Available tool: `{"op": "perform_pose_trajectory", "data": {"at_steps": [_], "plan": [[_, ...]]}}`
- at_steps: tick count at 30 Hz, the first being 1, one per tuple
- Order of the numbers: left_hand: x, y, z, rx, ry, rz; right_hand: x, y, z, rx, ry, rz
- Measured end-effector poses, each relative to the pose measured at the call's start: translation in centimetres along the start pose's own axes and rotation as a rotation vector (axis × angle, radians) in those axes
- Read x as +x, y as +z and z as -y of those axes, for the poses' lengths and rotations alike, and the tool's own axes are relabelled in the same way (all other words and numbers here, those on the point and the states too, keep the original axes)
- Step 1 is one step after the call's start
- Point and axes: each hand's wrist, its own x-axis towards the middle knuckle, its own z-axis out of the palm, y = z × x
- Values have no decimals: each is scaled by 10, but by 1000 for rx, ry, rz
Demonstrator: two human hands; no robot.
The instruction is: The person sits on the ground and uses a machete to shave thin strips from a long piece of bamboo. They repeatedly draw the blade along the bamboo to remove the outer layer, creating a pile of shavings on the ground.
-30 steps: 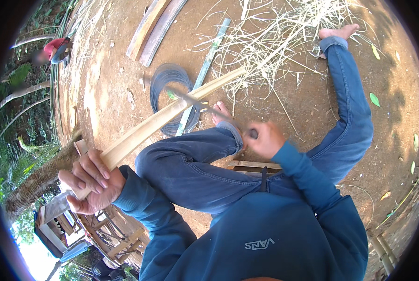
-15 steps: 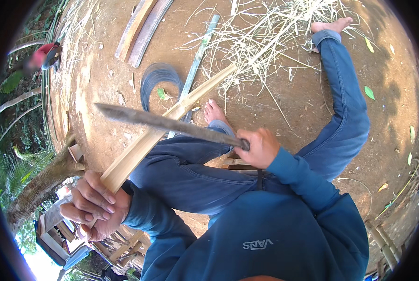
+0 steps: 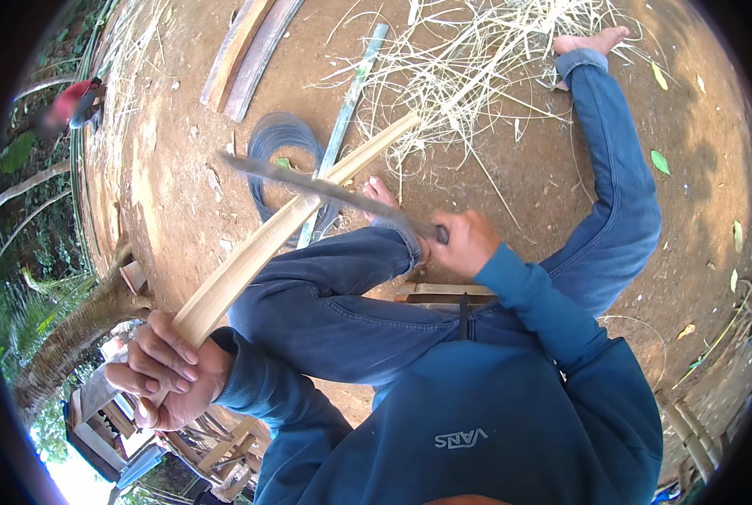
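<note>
My left hand (image 3: pixel 167 370), at the lower left, is closed round the near end of a long pale bamboo strip (image 3: pixel 246 263). The strip slants up and away to the right, over my bent left leg. My right hand (image 3: pixel 467 244) grips the dark handle of a machete (image 3: pixel 334 190). Its long dark blade points left and lies across the strip about midway along; whether it touches the wood I cannot tell. Beyond the strip, a coil of dark wire (image 3: pixel 262 156) rests on the dirt, partly covered by the blade and strip.
A heap of thin pale shavings (image 3: pixel 477 76) spreads over the ground ahead. Two planks (image 3: pixel 250 55) lie at the far left, and a narrow greenish slat (image 3: pixel 351 105) runs beside the coil. A tree trunk (image 3: pixel 73 332) stands at left; another person (image 3: pixel 77 105) is farther off.
The machete has slid along the strip, its tip shifting right and toward the far end. My right hand has moved slightly right; my left hand keeps its hold nearly in place.
</note>
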Motion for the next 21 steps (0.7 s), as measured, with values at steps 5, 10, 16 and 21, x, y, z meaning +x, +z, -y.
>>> {"op": "perform_pose_trajectory", "data": {"at_steps": [5,10,16,21], "plan": [[-5,-5,-1,8,24,-15,-13,-7,8,-62,-44,4],[-4,1,0,36,39,-41,-2,-5,-9,-39,89,22],[-8,-4,-1,42,16,-43,21,5,-46,-171,163,21],[-7,-7,-5,1,-28,-52,37,15,-84,-141,376,73]]}}
